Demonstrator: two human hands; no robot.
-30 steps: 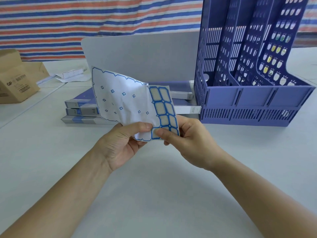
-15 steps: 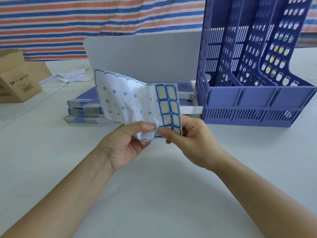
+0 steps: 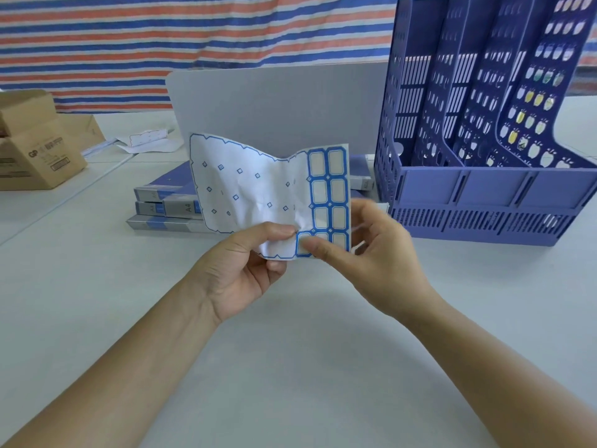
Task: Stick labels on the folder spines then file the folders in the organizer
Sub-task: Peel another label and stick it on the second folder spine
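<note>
Setting: white tabletop [image 3: 290, 367], striped tarp [image 3: 193, 33] behind, grey panel [image 3: 274, 101] upright at the far side.
Label sheet [image 3: 258, 185]: held up above the tabletop, creased. Most positions are bare; two columns of blue-bordered labels remain at its right side.
Label [image 3: 303, 245]: single one at the near edge, left of those columns.
Left hand [image 3: 245, 273]: pinches the sheet's near edge, thumb on top.
Right hand [image 3: 374, 257]: thumb lies on the label; fingers sit behind the sheet, blurred.
Folders [image 3: 168, 208]: stacked flat beyond the sheet, spines facing near, left of the organizer [image 3: 484, 195].
Step, judged: freeing one label from the backing.
Method: bend the backing away from the label's corner, lift that corner, peel slowly, touch the adhesive only at its edge.
Risk: the label may curl onto itself, or the creased backing may tear.
</note>
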